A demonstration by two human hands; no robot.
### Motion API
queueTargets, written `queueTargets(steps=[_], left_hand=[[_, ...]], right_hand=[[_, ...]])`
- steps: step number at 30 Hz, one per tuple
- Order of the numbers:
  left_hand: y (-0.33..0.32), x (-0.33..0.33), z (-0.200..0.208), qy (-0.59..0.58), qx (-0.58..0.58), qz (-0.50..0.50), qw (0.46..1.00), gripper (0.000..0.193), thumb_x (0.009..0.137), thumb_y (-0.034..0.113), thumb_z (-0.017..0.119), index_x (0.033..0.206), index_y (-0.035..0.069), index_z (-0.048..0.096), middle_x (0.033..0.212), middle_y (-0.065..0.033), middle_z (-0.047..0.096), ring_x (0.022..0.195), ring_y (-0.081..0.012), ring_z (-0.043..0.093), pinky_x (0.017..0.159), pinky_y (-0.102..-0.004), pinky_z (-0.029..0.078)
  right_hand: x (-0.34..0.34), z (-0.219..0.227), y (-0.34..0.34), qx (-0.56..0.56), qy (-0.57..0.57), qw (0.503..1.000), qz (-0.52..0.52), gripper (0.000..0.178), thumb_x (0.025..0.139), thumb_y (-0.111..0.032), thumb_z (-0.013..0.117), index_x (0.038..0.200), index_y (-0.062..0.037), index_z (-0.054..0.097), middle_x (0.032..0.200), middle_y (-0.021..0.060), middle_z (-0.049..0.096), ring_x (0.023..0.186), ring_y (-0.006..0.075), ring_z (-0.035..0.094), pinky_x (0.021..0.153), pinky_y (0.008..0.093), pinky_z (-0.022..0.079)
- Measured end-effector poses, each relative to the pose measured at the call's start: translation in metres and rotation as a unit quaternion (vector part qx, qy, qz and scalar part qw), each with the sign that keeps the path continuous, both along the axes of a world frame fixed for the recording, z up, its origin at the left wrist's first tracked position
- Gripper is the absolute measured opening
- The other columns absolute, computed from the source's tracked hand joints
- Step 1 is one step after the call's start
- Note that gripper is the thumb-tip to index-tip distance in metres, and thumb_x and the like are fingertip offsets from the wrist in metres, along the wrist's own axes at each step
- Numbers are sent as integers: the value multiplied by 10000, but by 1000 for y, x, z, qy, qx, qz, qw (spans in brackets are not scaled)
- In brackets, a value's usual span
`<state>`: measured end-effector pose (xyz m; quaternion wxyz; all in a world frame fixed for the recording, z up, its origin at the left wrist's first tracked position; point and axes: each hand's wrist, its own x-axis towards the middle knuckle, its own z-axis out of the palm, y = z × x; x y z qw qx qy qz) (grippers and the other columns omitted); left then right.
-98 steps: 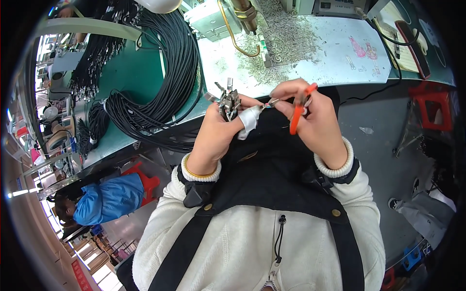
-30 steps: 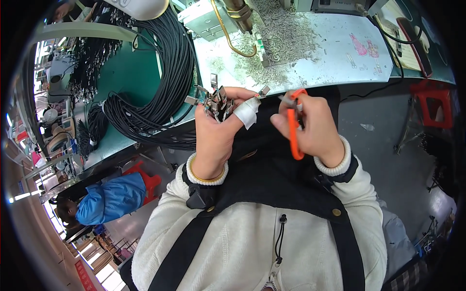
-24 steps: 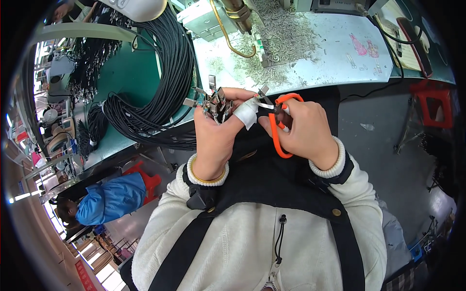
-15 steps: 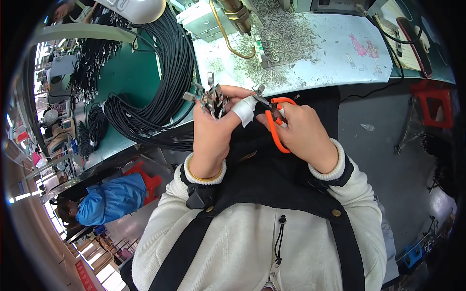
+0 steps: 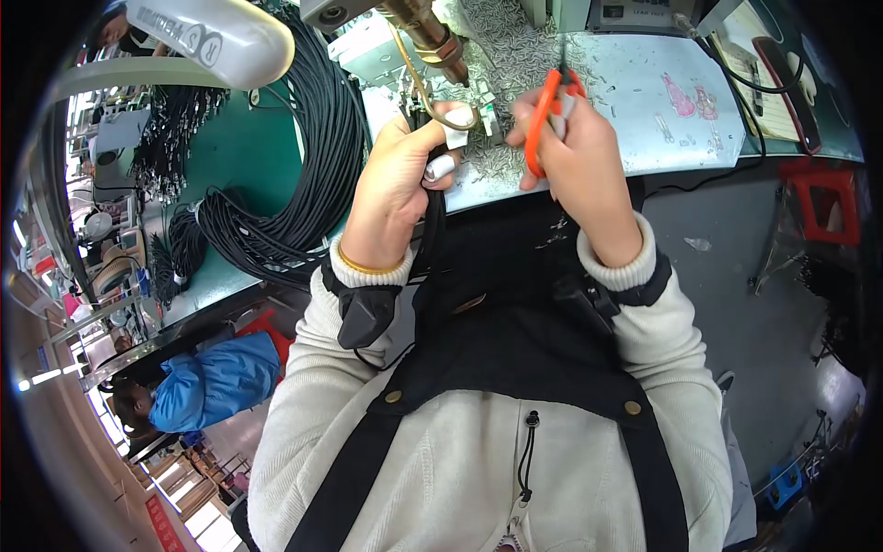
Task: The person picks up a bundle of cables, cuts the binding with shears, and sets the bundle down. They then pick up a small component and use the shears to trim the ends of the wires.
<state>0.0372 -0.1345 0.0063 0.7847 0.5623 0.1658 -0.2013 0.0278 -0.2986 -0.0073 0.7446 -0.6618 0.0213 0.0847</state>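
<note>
Moved forward since the earlier frame, across the near edge of the desk (image 5: 248,152) and right of the large black cable coil (image 5: 338,138), the left hand (image 5: 391,189) is closed around a bunch of dark cables (image 5: 432,223) and the right hand (image 5: 586,152) curls around orange-handled cutters (image 5: 541,124), tips toward the far edge. Small metal connectors (image 5: 408,96) show just beyond the left hand.

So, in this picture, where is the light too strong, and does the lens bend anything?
Head view: windows at lower left wash out white; head view: the metal plate looks pale, the black apron shows little detail, the orange-handled tool in the right hand stands out; head view: the fisheye seems to bow the front edge of the green bench, and corners go black.
</note>
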Motion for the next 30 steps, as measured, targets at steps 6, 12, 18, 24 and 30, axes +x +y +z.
queueTargets(steps=[6, 12, 18, 24, 30], left_hand=[[2, 8, 5, 1, 17, -18, 1000, 133, 756, 71, 580, 876, 35, 535, 627, -5, 473, 412, -57, 367, 339, -180, 218], [3, 8, 4, -10, 26, -28, 999, 124, 730, 118, 635, 813, 45, 580, 561, 37, 455, 411, -25, 355, 355, -165, 224], [-4, 2, 6, -27, 77, 15, 997, 125, 715, 116, 650, 796, 62, 571, 567, 38, 469, 418, -21, 366, 357, -159, 240], [-2, 2, 6, -31, 80, 10, 996, 128, 709, 113, 650, 799, 64, 573, 581, 34, 487, 431, -20, 383, 364, -158, 260], [-3, 1, 10, -30, 98, -2, 995, 169, 711, 125, 646, 852, 43, 600, 592, 27, 501, 434, -25, 394, 365, -166, 270]], right_hand=[[21, -3, 5, -39, 29, 997, 56, 169, 826, -177, 527, 809, -11, 503, 576, -2, 458, 394, 55, 415, 373, 193, 347], [21, -7, 6, 15, 28, 998, 51, 164, 821, -177, 534, 807, -18, 496, 556, -23, 416, 398, 43, 385, 373, 190, 351], [21, -8, 8, 22, 27, 998, 43, 147, 813, -167, 540, 806, -28, 492, 550, -28, 403, 410, 37, 386, 368, 184, 349], [20, -5, 7, 34, 25, 998, 46, 142, 807, -160, 545, 817, -28, 492, 558, -26, 416, 418, 37, 390, 372, 181, 349], [17, -4, 6, 21, 18, 999, 47, 148, 809, -161, 548, 824, -23, 495, 576, -19, 433, 419, 41, 395, 381, 181, 346]])
